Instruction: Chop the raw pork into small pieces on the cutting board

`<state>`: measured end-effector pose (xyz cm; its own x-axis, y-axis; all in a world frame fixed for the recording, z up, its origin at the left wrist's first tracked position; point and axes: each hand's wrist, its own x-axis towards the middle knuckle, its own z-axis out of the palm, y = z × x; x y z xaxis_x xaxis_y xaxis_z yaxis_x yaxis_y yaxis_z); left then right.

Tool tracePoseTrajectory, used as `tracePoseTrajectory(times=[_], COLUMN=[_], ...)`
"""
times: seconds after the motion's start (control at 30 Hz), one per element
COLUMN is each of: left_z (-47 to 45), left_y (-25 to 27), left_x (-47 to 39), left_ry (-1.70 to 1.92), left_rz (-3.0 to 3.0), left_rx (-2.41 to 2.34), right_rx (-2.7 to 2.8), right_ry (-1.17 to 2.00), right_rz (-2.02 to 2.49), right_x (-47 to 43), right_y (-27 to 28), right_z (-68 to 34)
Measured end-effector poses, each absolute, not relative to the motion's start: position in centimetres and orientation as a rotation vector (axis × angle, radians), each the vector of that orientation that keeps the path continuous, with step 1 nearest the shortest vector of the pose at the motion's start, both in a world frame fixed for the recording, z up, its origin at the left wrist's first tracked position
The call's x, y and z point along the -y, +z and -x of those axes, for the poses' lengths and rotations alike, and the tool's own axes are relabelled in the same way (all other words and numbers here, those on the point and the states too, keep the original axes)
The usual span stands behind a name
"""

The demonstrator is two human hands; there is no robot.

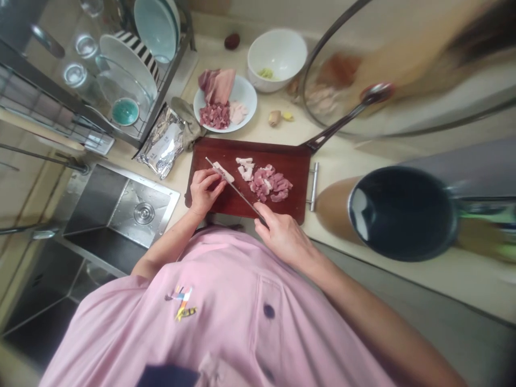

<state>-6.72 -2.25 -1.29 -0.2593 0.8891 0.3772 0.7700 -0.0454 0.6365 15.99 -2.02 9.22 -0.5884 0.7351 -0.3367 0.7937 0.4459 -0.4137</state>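
Note:
My right hand is closed around the handle of a knife, whose blade slants up and left across the dark red cutting board. Under the blade's far end lies a pale strip of pork fat. The bent fingers of my left hand press on the strip's near end, beside the blade. Cut pieces of white fat and pink meat pieces lie on the board to the right of the knife. Part of the strip is hidden behind the blade and fingers.
Behind the board stand a plate of raw meat and a white bowl. Ginger lies nearby. A foil packet, a dish rack and a sink are left; a dark pot and a ladle are right.

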Motion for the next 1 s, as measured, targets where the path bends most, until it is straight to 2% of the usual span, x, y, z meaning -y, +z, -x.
tracePoseTrajectory(times=[0.4,0.87,1.0], left_z=[6.6,7.0,6.8], left_y=[-1.3,-1.6,-1.6], left_x=[2.2,1.7,1.7], left_ry=[1.132,1.032,1.050], left_rz=[-1.811,-1.821,-1.818], left_rx=[-2.073,-2.085,-2.105], right_rx=[-2.477,-2.512,-2.497], right_ry=[-0.829,-0.776,-0.803], right_rz=[-1.301,-1.302,-1.273], right_x=[1.9,-1.7,-1.3], right_y=[9.5,7.9,8.3], right_z=[-16.0,-9.7,-11.5])
